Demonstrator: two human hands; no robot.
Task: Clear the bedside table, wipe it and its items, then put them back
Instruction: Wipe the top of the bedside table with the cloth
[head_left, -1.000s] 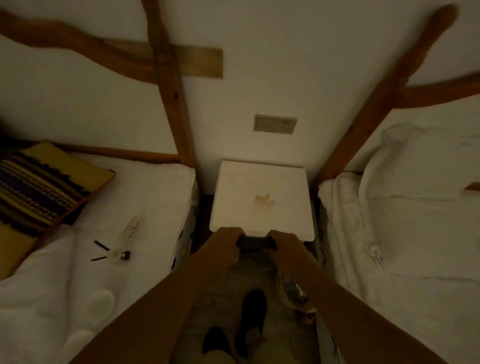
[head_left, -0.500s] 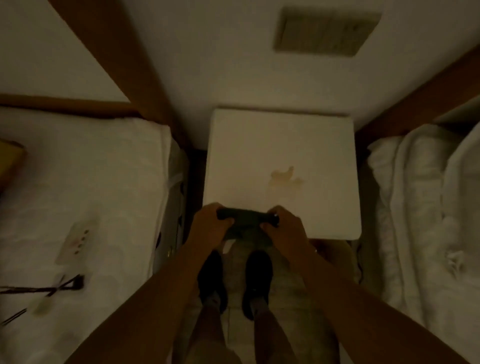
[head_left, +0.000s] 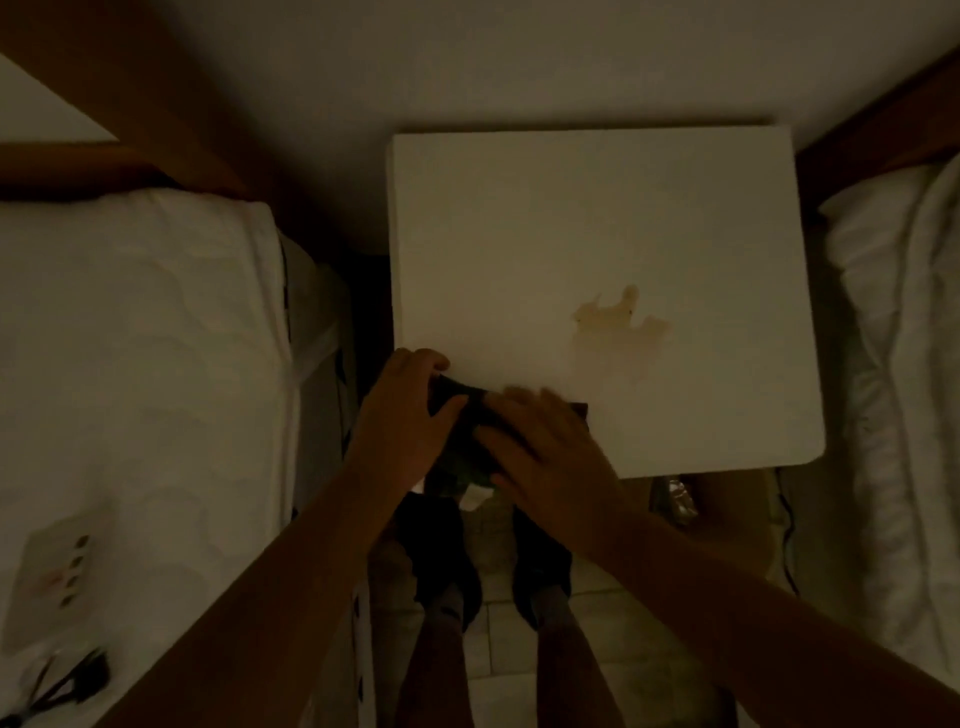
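Dim room; stained white counter (head_left: 597, 234) between two beds; left hand (head_left: 402, 421) grips dark cloth (head_left: 470, 415), right hand (head_left: 550, 457) flat on it.

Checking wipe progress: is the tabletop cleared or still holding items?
Cleared: the bedside table shows only a stain and the dark cloth under both hands.
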